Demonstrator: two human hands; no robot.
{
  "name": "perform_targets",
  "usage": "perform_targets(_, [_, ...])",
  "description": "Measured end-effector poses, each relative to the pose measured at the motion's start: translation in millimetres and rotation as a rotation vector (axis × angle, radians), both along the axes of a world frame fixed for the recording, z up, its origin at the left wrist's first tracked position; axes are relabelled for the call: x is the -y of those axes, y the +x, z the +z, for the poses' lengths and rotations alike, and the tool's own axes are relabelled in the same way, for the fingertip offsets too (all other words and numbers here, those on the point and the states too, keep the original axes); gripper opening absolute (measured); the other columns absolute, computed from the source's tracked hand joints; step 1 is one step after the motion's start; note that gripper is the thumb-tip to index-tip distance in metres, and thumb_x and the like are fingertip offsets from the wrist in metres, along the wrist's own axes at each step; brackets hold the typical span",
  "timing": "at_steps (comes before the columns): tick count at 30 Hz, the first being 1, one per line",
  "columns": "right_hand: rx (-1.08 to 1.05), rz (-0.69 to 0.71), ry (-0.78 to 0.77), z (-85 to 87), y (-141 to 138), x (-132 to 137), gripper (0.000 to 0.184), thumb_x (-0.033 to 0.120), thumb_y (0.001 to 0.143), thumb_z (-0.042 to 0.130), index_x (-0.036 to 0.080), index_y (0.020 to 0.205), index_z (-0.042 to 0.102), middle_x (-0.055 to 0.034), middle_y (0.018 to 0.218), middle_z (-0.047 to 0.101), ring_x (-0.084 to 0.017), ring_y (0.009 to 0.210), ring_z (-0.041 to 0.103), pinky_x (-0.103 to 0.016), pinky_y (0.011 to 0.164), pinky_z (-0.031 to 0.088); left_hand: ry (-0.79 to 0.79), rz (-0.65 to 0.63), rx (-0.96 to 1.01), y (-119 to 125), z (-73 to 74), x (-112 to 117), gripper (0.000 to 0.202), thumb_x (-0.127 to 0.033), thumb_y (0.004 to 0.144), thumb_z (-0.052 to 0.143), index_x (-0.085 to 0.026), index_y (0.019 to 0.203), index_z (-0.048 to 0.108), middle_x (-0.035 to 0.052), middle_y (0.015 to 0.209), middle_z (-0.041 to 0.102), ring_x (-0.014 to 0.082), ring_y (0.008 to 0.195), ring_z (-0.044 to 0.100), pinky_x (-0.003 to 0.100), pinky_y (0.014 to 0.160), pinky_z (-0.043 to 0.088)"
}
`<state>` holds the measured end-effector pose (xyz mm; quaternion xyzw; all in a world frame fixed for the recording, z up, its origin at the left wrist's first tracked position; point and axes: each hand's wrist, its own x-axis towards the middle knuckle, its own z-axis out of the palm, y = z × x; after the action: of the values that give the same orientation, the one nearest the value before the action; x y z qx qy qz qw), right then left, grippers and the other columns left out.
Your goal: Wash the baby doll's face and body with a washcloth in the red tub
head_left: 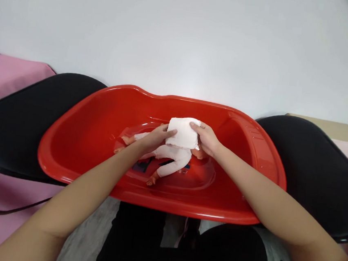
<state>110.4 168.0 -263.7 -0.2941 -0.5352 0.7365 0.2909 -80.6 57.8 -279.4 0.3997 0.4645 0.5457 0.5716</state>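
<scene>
I see doll (174, 160) in red tub (155, 201), between far and near edges. White cloth (182, 133) looks folded already, not yet let go: left hand (157, 136) and right hand (208, 138) pinch opposite edges over doll. Whether cloth touches doll, I can't quite tell.

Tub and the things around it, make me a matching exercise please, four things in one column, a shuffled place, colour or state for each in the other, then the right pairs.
Column one
1. Folded cloth
2. Doll
3. Tub
4. Wall

Column two
A. Glossy red
B. Pale, behind everything else
C. Held by the left hand and right hand
D. Dressed in pale clothing, partly hidden from view

Right pairs: 1-C, 2-D, 3-A, 4-B
</scene>
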Motion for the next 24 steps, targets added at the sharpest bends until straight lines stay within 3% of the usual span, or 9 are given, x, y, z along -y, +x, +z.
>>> perform_targets(2, [-0.074,-0.005,-0.075,0.7,0,-2,0.042,0.049,0.084,0.084,0.017,0.107,0.070,-0.0072,0.099,0.076,-0.018,0.084,0.069,-0.031,0.078,0.059,-0.044,-0.062,-0.066,1,0.9,2,0.057,-0.041,0.081,0.090,-0.019,0.130,0.071,0.0131,0.127,0.074,0.0316,0.115,0.067,0.039,0.092,0.054])
perform_targets(5, [-0.124,0.063,-0.137,1.3,1,-5,0.040,0.045,0.087,0.083,0.017,0.112,0.070,-0.0106,0.108,0.078,-0.022,0.095,0.072,-0.035,0.085,0.062,-0.043,-0.048,-0.142,-1,0.0,3,0.057,-0.039,0.080,0.091,-0.020,0.130,0.073,0.0130,0.130,0.073,0.0316,0.117,0.067,0.039,0.091,0.054])
perform_targets(8, [-0.093,0.210,-0.126,-2.9,3,-5,0.044,0.045,0.087,0.083,0.017,0.118,0.070,-0.0127,0.105,0.078,-0.025,0.093,0.073,-0.039,0.081,0.063,-0.008,0.015,-0.182,-3,-1.9,0,0.058,-0.043,0.079,0.091,-0.018,0.128,0.073,0.0130,0.125,0.074,0.0289,0.109,0.068,0.038,0.087,0.054])
perform_targets(11, [-0.023,0.270,-0.091,-10.6,4,-5,0.049,0.050,0.087,0.083,0.015,0.118,0.071,-0.0131,0.092,0.078,-0.027,0.081,0.071,-0.043,0.072,0.063,0.018,0.057,-0.198,-5,-2.0,-2,0.057,-0.045,0.078,0.091,-0.015,0.123,0.073,0.0113,0.113,0.075,0.0252,0.096,0.068,0.035,0.080,0.053])
perform_targets(15, [0.041,0.231,-0.103,-16.5,5,-8,0.051,0.061,0.091,0.075,0.014,0.111,0.072,-0.0121,0.082,0.075,-0.023,0.069,0.066,-0.039,0.060,0.059,0.044,0.011,-0.243,-7,-0.1,-2,0.048,-0.044,0.080,0.089,-0.016,0.117,0.073,0.0080,0.102,0.074,0.0213,0.087,0.066,0.032,0.075,0.051])
perform_targets(20, [0.034,0.094,-0.115,-16.9,5,-13,0.037,0.050,0.095,0.075,0.015,0.105,0.073,-0.0110,0.086,0.076,-0.022,0.075,0.069,-0.034,0.064,0.059,0.008,-0.048,-0.353,-10,-1.1,-3,0.041,-0.045,0.079,0.088,-0.018,0.107,0.075,0.0080,0.097,0.074,0.0215,0.080,0.067,0.035,0.073,0.053])
perform_targets(24, [0.096,0.052,-0.084,-20.7,4,-14,0.036,0.050,0.095,0.074,0.015,0.099,0.073,-0.0103,0.076,0.072,-0.021,0.065,0.065,-0.033,0.056,0.056,-0.004,-0.048,-0.464,-12,-0.7,-3,0.036,-0.050,0.084,0.084,-0.018,0.094,0.070,0.0046,0.081,0.068,0.0174,0.067,0.061,0.031,0.062,0.048])
